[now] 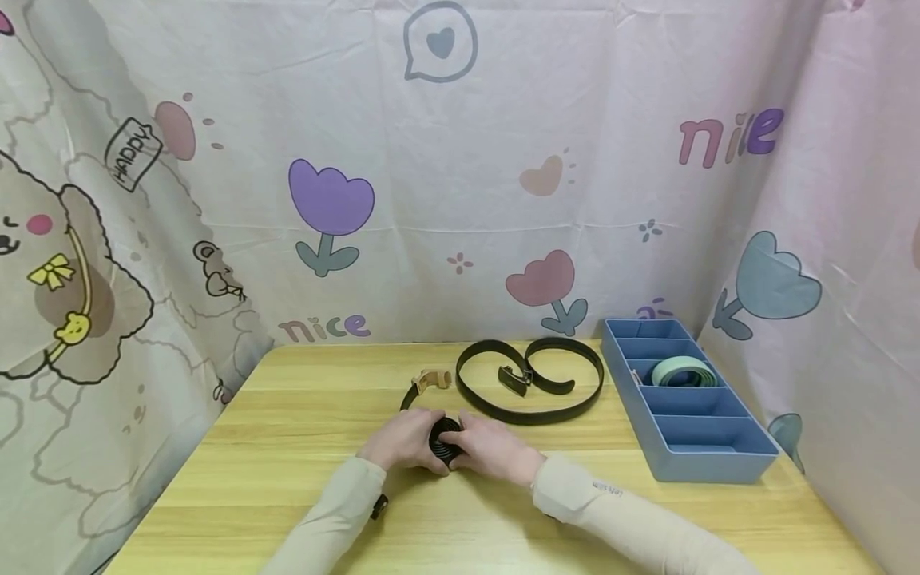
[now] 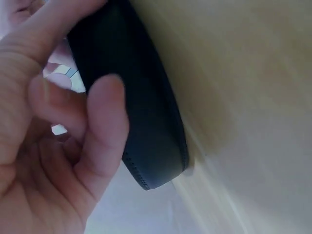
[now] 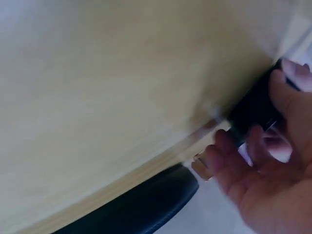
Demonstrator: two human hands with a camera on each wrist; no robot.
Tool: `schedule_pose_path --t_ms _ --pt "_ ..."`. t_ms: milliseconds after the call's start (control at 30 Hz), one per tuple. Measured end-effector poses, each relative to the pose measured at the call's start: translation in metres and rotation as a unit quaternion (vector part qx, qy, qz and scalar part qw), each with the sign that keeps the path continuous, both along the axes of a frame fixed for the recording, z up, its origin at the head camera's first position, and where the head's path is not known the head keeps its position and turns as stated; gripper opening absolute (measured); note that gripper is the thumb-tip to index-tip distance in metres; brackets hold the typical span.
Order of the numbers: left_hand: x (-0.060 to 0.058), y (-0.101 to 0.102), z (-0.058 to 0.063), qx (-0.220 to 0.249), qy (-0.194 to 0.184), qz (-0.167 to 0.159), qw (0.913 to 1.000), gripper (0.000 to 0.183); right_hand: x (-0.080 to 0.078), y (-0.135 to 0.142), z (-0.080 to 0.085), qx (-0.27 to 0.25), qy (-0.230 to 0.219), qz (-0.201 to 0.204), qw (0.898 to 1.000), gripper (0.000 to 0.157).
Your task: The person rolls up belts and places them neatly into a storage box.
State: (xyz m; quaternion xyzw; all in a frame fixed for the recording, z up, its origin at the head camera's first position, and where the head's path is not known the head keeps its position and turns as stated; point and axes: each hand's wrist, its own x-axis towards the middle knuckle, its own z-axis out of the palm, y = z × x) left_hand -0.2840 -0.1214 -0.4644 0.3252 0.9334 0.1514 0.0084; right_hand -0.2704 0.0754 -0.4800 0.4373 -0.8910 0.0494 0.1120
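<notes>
A black belt is wound into a tight coil (image 1: 443, 442) standing on its edge on the wooden table. My left hand (image 1: 406, 439) grips the coil from the left, and my right hand (image 1: 496, 449) pinches its right side. The belt's unwound end runs out beyond my left hand to a gold buckle (image 1: 431, 380). In the left wrist view the outer black strap (image 2: 131, 97) shows a stitched edge beside my curled fingers. In the right wrist view my thumb and fingers hold the dark coil (image 3: 256, 105).
Another black belt (image 1: 532, 416) with a dark buckle (image 1: 513, 380) lies in open loops behind my hands. At the right stands a blue divided box (image 1: 707, 467), with a coiled light green belt (image 1: 679, 371) in its middle compartment. A printed curtain (image 1: 446, 160) hangs behind the table (image 1: 302, 415).
</notes>
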Motion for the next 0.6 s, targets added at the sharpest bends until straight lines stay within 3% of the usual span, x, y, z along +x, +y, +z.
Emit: schedule_pose_path --t_ms 100,300,433,600 --pt "-0.001 0.0 -0.002 -0.011 0.015 0.006 0.9998 0.059 0.001 -0.002 0.001 0.01 0.01 -0.009 1.0 0.033" --pt "-0.003 -0.005 0.002 -0.039 0.006 -0.018 0.9991 0.085 -0.008 0.002 0.006 0.043 -0.006 0.029 0.999 0.038" --pt "-0.002 -0.005 0.002 -0.041 0.002 -0.011 0.9991 0.083 -0.011 0.005 0.005 0.063 -0.016 0.013 0.998 0.042" --pt "0.001 -0.001 -0.001 -0.025 0.018 0.0 0.9995 0.079 -0.002 0.003 0.004 0.032 -0.03 -0.018 0.999 0.038"
